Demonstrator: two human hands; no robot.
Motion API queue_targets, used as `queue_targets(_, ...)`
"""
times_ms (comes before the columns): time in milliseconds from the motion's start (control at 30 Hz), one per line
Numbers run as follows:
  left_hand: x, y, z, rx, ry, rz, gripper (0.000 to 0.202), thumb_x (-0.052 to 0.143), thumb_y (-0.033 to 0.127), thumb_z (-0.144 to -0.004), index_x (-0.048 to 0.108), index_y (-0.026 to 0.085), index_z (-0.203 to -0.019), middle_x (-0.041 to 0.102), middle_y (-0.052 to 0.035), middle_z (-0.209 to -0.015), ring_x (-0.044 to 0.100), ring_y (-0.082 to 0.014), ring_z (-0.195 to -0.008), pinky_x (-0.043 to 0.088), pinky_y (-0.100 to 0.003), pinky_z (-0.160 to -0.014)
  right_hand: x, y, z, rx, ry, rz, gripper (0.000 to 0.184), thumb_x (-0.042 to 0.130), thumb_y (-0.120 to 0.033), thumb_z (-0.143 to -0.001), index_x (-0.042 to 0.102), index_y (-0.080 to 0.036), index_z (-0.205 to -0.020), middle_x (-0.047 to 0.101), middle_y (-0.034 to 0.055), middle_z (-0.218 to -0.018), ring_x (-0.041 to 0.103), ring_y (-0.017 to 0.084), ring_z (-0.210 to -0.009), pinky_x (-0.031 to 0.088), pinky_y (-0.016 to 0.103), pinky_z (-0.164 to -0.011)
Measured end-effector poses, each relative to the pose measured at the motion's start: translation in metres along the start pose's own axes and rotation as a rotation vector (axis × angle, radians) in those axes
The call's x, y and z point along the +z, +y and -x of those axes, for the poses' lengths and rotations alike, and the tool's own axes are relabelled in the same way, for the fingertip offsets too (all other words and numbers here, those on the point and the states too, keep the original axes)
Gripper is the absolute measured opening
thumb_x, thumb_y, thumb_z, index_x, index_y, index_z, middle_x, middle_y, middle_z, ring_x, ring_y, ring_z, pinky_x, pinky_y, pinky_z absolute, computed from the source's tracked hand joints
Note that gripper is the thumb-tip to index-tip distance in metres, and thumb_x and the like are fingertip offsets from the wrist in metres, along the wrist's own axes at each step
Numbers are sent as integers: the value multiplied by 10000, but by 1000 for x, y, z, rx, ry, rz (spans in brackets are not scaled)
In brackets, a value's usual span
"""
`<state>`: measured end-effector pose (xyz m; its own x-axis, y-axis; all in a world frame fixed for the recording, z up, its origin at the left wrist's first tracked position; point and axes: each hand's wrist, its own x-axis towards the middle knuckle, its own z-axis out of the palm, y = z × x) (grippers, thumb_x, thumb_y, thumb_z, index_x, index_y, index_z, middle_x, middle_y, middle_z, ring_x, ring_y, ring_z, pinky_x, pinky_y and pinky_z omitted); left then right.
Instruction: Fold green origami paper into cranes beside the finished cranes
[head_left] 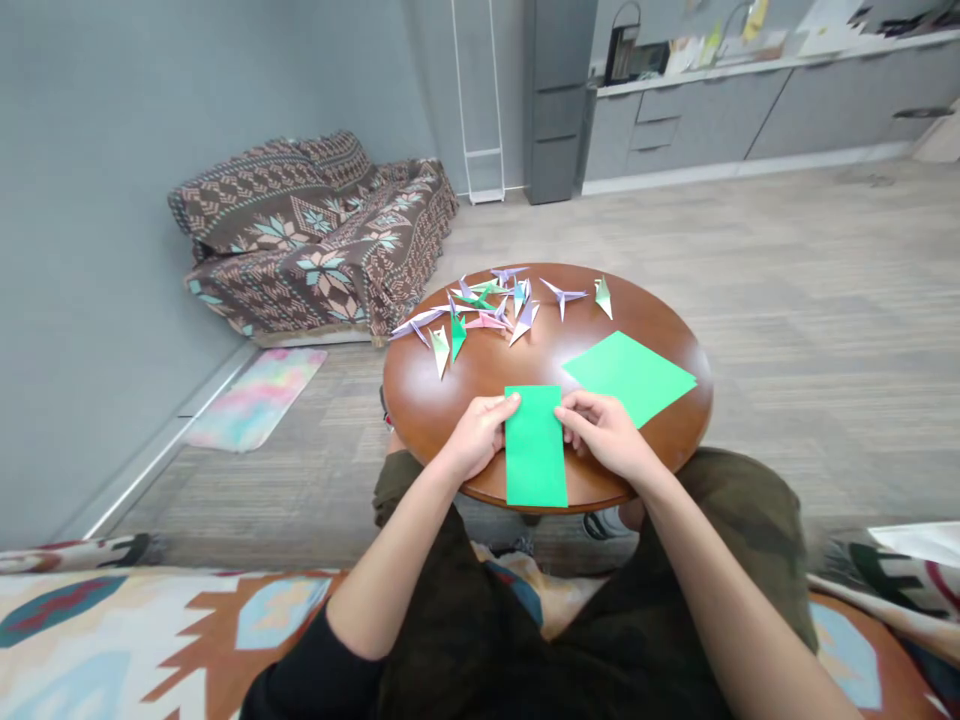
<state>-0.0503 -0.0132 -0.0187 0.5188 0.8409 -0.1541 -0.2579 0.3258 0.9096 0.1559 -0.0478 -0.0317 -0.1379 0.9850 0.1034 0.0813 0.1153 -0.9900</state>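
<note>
A bright green sheet of paper (pixel 535 455), a tall rectangle that looks folded, is held upright over the near edge of a round brown table (pixel 487 365). My left hand (pixel 482 432) pinches its left edge near the top, thumb on the front face. On the opposite edge, my right hand (pixel 596 428) grips the paper between thumb and curled fingers. Just beyond my right hand lies a small stack of lighter green paper sheets (pixel 628 372), turned cornerwise. The fingers behind the held paper are partly hidden.
Several folded paper cranes (pixel 491 312) in purple, green and pink cluster at the table's far left. A purple crane (pixel 562 296) and a pale green one (pixel 604 297) lie apart at the back. A patterned sofa (pixel 322 235) stands beyond, with kitchen cabinets (pixel 697 120) behind.
</note>
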Motion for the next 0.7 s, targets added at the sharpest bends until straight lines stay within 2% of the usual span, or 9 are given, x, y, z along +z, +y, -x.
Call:
queue_targets(167, -1, -1, -1, -6, -40, -25, 509, 822, 543, -797, 805, 66, -975, 814, -189, -966, 782, -316, -884, 602, -422, -849, 0, 0, 0, -1, 12, 4, 368, 685, -501, -925, 590, -212, -719, 602, -31, -568, 543, 116, -482, 420, 245, -478)
queue_targets(333, 0, -3, -3, 16, 7, 0, 509, 831, 561, -780, 798, 83, -951, 812, -159, -915, 776, -300, -852, 612, -415, -819, -1, 1, 1, 6, -2, -4, 344, 683, -491, -936, 619, -208, -752, 597, -35, -576, 544, 118, -491, 428, 242, -483)
queue_targets(500, 0, -8, -5, 67, 39, -5, 523, 797, 599, -804, 778, 97, -950, 803, -134, -872, 773, -300, -842, 621, -423, -796, 0, 5, 1, 18, -16, -29, 348, 760, -486, -879, 618, -206, -729, 589, -39, -569, 569, 122, -517, 456, 240, -513)
queue_targets(600, 1, -12, -5, 118, 35, -39, 513, 801, 561, -817, 760, 116, -1071, 808, -127, -962, 774, -286, -876, 617, -397, -817, -1, 8, -3, 17, 63, -63, 393, 747, -556, -870, 602, -218, -729, 594, -39, -534, 515, 114, -448, 406, 241, -453)
queue_targets(700, 0, -15, -5, 185, 71, -111, 586, 848, 455, -789, 669, 161, -1263, 804, -112, -1032, 772, -257, -894, 606, -359, -833, -3, 12, -6, 19, 131, -108, 454, 763, -614, -832, 560, -231, -696, 588, -40, -500, 485, 111, -409, 366, 243, -414)
